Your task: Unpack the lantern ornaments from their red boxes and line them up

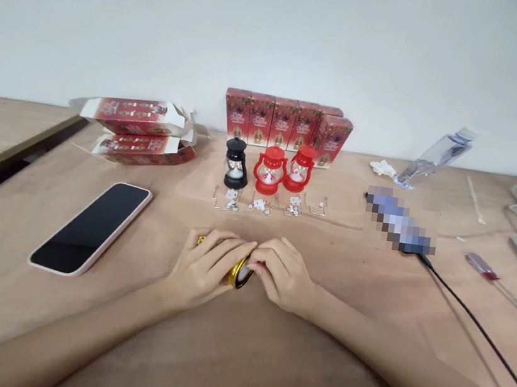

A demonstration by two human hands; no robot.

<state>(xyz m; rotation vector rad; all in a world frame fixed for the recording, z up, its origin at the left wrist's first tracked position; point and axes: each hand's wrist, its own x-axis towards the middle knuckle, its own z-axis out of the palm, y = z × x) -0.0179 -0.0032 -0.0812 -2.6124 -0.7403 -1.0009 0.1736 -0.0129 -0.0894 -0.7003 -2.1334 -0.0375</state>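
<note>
My left hand (203, 269) is wrapped around a small gold lantern (234, 274), tipped on its side with its pale base facing right. Most of the lantern is hidden by the fingers; a bit of gold shows near the knuckles. Bent fingers of my right hand (283, 273) close at the rim of that base; their tips are partly hidden. Beyond the hands stand a black lantern (236, 168), a red lantern (269, 176) and another red lantern (300, 172). In front of them lie thin bent wires (315, 212) and small white pieces (259, 205).
Red printed boxes (260, 121) stand by the wall. Opened boxes (139, 117) lie at left, behind a phone (92, 229). To the right are a pixelated device (398, 221) with a black cable (472, 310), a tilted clear bottle (437, 155), crumpled tissue (382, 167) and a screwdriver (482, 266).
</note>
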